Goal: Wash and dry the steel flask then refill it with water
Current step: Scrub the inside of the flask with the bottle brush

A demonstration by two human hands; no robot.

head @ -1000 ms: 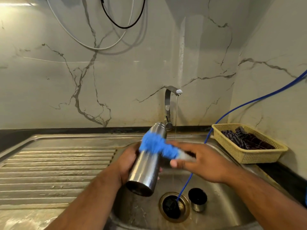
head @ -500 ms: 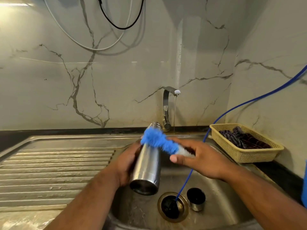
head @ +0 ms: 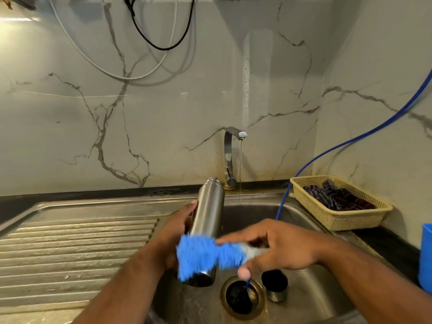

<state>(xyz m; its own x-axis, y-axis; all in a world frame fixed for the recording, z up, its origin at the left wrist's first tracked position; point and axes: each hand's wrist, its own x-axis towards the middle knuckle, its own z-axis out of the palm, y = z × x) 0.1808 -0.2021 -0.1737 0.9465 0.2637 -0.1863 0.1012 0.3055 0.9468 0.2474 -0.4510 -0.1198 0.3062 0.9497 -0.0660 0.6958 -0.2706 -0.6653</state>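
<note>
The steel flask [head: 208, 211] is held over the sink bowl [head: 311, 298], tilted with its neck pointing away toward the tap [head: 230, 157]. My left hand [head: 173, 237] grips its body from the left. My right hand [head: 278, 247] holds a blue fluffy scrubber [head: 203, 256] pressed against the flask's near end, covering most of the base. A thin stream of water falls from the tap beside the flask's neck. The flask's steel cap [head: 274, 286] stands in the bowl next to the drain [head: 242, 298].
A ribbed steel draining board [head: 70, 253] lies to the left. A blue hose [head: 350, 142] runs from the upper right down into the drain. A yellow basket [head: 336, 220] with dark cloth sits at the right, and a blue container [head: 425, 256] at the right edge.
The blue scrubber has slid down the flask from the neck end to the near base end. The flask has stayed in my left hand, a little more upright.
</note>
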